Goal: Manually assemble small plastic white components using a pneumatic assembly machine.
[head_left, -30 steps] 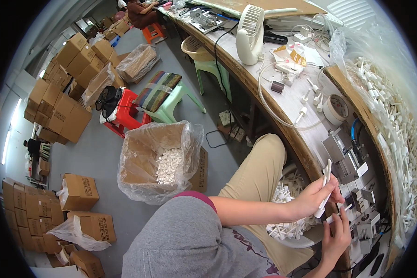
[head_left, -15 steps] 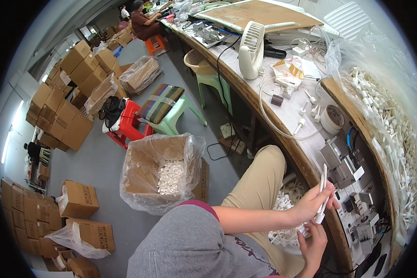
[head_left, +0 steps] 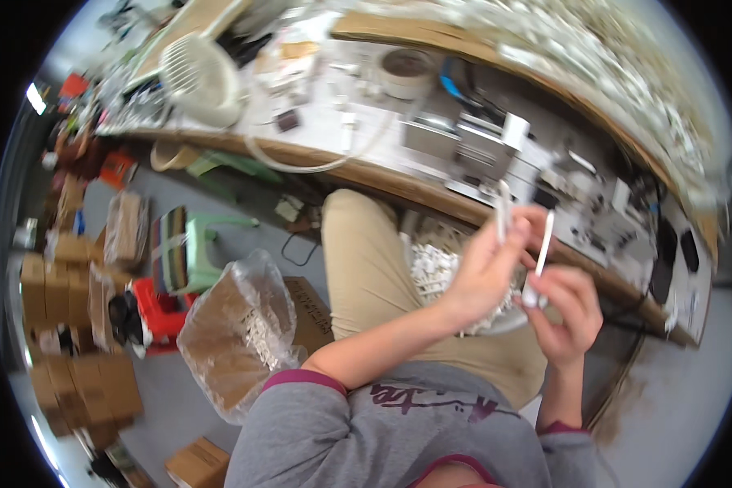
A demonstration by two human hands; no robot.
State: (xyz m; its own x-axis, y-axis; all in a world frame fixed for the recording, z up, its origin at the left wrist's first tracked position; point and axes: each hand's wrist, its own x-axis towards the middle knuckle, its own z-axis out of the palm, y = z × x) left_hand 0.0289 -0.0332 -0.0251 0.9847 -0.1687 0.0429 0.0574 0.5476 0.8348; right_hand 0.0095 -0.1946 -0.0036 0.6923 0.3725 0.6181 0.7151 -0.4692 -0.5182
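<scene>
Pinching one slim white stick [head_left: 503, 213], here's the left hand [head_left: 481, 272], with the right hand [head_left: 569, 307] just beside it, fingers closed on a second stick's [head_left: 546, 242] thicker lower end! White pieces [head_left: 433, 267] heap below, metal fixtures [head_left: 486, 145] beyond on the bench [head_left: 382, 172].
</scene>
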